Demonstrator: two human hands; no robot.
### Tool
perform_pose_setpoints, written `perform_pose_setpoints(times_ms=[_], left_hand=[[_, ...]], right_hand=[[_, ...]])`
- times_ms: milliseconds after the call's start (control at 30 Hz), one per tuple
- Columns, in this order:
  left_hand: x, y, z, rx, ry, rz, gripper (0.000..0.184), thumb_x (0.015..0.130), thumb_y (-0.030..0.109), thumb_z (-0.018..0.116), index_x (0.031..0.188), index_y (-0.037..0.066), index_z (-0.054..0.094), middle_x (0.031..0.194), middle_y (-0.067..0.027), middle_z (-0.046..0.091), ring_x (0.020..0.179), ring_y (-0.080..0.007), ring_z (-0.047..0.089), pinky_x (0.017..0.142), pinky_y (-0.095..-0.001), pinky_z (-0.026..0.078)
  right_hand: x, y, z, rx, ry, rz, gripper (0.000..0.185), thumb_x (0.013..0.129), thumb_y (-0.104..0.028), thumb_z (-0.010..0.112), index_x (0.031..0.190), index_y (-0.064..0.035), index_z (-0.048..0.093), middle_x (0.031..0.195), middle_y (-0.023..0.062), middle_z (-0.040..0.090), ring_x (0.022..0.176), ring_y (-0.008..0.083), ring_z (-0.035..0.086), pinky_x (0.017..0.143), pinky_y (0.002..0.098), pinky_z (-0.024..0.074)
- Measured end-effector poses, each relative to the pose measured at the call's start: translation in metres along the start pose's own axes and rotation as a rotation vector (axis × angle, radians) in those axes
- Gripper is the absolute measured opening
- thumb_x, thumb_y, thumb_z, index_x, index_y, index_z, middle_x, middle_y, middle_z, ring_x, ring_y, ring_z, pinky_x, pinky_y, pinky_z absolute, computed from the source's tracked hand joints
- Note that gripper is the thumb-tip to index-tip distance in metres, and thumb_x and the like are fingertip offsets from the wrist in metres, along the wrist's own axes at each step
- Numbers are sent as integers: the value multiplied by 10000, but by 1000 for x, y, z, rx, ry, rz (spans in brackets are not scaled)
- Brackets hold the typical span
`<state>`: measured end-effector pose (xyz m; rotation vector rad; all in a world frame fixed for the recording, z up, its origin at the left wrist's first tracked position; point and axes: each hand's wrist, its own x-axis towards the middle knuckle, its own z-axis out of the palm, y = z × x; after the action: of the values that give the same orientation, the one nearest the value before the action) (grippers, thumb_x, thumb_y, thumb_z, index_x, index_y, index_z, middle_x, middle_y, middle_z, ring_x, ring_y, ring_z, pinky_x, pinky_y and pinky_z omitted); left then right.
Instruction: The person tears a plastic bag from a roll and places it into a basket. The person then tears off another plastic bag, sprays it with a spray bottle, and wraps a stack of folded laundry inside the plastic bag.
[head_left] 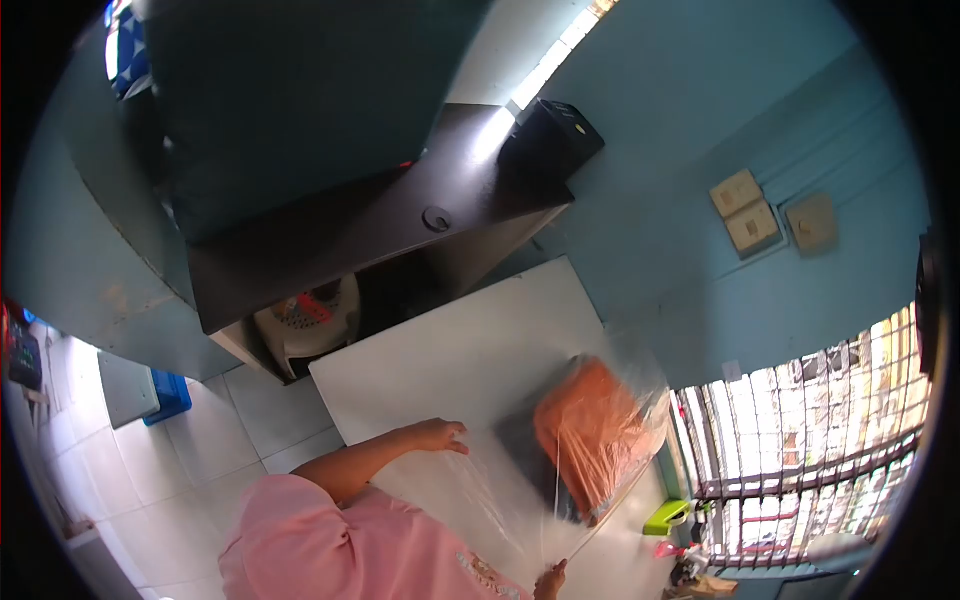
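Smooth blue wall (650, 200): carried square beige switch plates (735, 195)
Pale square-tiled floor (200, 470): showed at left, beyond the white rectangular counter (450, 360)
Dark flat-topped cabinet (370, 225): stood just beside the counter
Wide barred window (800, 460): glowed with daylight

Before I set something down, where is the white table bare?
The white table is bare between the dark cabinet and the orange bundle, beyond the left hand. It's crowded around the bundle, at the green object near the window, and where clear plastic stretches beside that hand.
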<state>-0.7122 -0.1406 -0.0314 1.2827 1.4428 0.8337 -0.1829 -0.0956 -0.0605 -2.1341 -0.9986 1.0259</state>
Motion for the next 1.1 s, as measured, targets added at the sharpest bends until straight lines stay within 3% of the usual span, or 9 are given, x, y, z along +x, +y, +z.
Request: perform_pose_setpoints(times_ms=[100,167,200,267,400,567,800,967,1100], left_hand=[[-5,13,-18,68,-54,-105,664,712,538,534,1116,17,450,979,-210,548,937,-325,518,810,-357,400],[-4,14,-22,117,-81,-186,681,721,550,513,1131,11,438,1003,-204,542,947,-314,516,814,-347,396],[-2,10,-23,-8,53,-158,708,731,557,493,1154,-3,408,1031,-200,530,967,-302,509,827,-338,386],[17,-1,-21,-269,134,-136,861,714,599,479,1256,-27,243,1173,-220,422,1091,-295,424,903,-340,328],[34,75,-32,-226,38,-211,1024,652,640,515,1304,-8,63,1286,-256,241,1208,-329,254,980,-373,221],[74,114,-18,-158,-80,-318,1204,561,659,585,1289,-3,-109,1351,-232,-15,1269,-303,-28,1018,-387,66],[93,134,1,-183,-142,-474,1261,475,651,650,1309,105,-123,1363,-199,-28,1265,-318,-45,1004,-449,44],[124,88,4,-219,-229,-679,1181,484,616,677,1330,116,23,1361,-192,47,1256,-331,74,924,-579,167],[121,95,7,-240,-205,-708,1168,483,609,686,1325,98,57,1355,-196,84,1249,-330,113,929,-529,227]], right_hand=[[-20,17,-8,-22,30,136,530,803,-530,378,1007,-51,476,646,53,484,467,174,438,374,294,346],[-28,38,-21,-226,107,-514,523,791,-366,472,1169,-11,407,718,80,548,534,205,451,458,301,414],[-29,12,-24,76,117,128,513,820,-366,453,1170,7,404,832,108,559,706,231,506,609,295,440],[-27,-11,-23,197,228,256,702,734,-640,368,1198,-115,326,969,119,494,753,251,513,573,408,410],[-26,-68,-20,186,-179,3,902,657,-693,426,1323,-240,21,1340,111,212,1164,327,281,904,538,178],[-28,-121,9,155,-351,31,918,719,-585,471,1324,-150,-64,1356,131,178,1201,359,232,927,524,177],[-4,-120,27,185,-417,118,983,666,-638,493,1330,-138,-31,1326,141,197,1070,308,395,834,468,306],[1,-119,32,263,-465,68,950,670,-659,468,1333,-146,21,1288,110,264,968,260,462,757,432,359],[2,-124,40,230,-603,122,850,684,-665,446,1318,-187,141,1184,99,403,934,240,479,726,424,377]])
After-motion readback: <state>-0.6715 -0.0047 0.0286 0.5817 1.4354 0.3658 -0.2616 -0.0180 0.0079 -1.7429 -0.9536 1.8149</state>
